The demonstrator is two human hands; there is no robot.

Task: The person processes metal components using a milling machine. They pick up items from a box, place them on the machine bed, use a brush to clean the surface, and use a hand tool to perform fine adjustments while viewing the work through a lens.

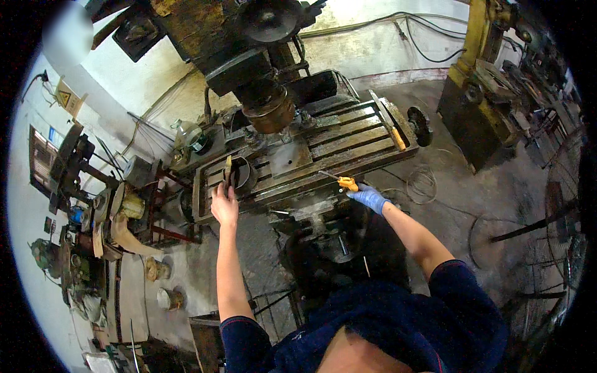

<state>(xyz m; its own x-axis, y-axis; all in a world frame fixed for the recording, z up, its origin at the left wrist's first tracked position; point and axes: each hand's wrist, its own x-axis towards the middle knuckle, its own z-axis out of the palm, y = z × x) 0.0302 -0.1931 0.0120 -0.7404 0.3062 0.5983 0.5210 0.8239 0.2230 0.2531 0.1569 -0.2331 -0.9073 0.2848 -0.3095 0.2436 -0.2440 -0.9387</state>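
Observation:
My bare left hand (224,206) closes its fingers round a small brush (229,166), pale yellow at its upper end and dark lower down. The brush stands upright beside a round dark metal pot (246,175) on the left end of a slotted machine table (339,149). In a blue glove, my right hand (370,199) grips an orange-yellow air blow gun (348,183). Its thin nozzle points left along the table's front edge. Between the hands, a flat metal plate (291,163) lies under the machine's spindle head (268,113).
A file (397,137) with a yellow handle lies across the table's right end. Behind the table's left end is a clear bottle (189,135). Hose coils (423,183) lie on the floor at right, near another machine (476,118). Tins (169,299) stand at left.

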